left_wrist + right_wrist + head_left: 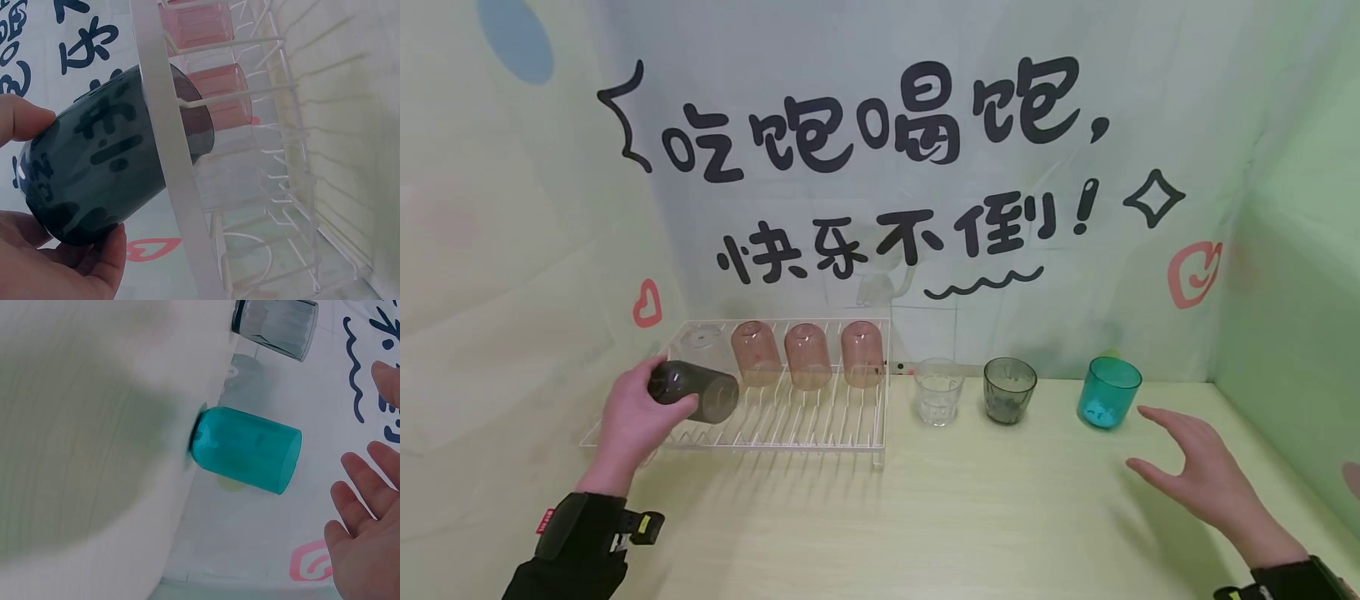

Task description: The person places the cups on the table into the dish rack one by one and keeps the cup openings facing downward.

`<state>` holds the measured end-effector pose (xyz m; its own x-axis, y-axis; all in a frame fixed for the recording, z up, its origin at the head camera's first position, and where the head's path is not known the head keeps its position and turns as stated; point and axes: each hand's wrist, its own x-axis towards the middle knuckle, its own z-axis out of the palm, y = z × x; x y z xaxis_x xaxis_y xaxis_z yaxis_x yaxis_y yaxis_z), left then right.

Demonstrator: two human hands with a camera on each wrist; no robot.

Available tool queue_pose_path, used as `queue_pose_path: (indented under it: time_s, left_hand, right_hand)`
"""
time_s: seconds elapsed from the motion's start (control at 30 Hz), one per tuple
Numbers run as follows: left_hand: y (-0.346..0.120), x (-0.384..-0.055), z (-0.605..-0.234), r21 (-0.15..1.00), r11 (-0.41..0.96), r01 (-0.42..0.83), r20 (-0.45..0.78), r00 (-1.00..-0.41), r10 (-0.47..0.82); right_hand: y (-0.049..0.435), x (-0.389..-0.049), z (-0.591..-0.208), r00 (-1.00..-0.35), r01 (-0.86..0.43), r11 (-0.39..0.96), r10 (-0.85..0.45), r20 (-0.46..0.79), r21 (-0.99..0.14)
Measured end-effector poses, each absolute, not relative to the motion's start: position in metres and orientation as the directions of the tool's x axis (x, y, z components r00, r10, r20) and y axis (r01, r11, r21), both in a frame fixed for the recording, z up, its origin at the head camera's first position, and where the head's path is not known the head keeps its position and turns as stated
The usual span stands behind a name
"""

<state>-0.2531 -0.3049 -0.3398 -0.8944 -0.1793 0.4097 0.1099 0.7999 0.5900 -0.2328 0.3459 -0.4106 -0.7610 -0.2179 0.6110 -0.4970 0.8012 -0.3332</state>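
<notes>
My left hand (638, 414) grips a dark grey glass cup (694, 392) near its base, thumb on one side and fingers on the other. The cup lies tilted on its side, its mouth toward the right, over the left part of a white wire rack (820, 425). In the left wrist view the grey cup (100, 156) overlaps the rack's rail. At the right, my right hand (1206, 467) holds nothing, its fingers spread beside a teal glass cup (1108, 393) that stands upright on the table. The right wrist view has the teal cup (247, 450) apart from the fingers (362, 487).
On the rack, three pink glasses (807, 357) and a clear glass (703, 346) stand upside down. Between rack and teal cup, a clear glass (937, 393) and a grey-green glass (1009, 390) stand upright. A lettered wall sheet (850, 50) hangs behind; a green side panel (1292, 292) borders the right.
</notes>
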Motion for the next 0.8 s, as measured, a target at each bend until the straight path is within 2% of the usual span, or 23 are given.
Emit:
queue_pose_path:
  time_s: [0.5,0.8]
  left_hand:
    - [-0.323,-0.252,-0.343,0.581,0.813,0.032,0.381,-0.893,-0.238]
    - [-0.332,-0.256,-0.349,0.579,0.815,-0.026,0.342,-0.899,-0.272]
  right_hand:
    - [0.352,-0.24,-0.406,-0.739,-0.499,0.811,-0.212,0.639,-0.307]
    - [0.351,-0.243,-0.409,-0.757,-0.478,0.815,-0.194,0.624,-0.326]
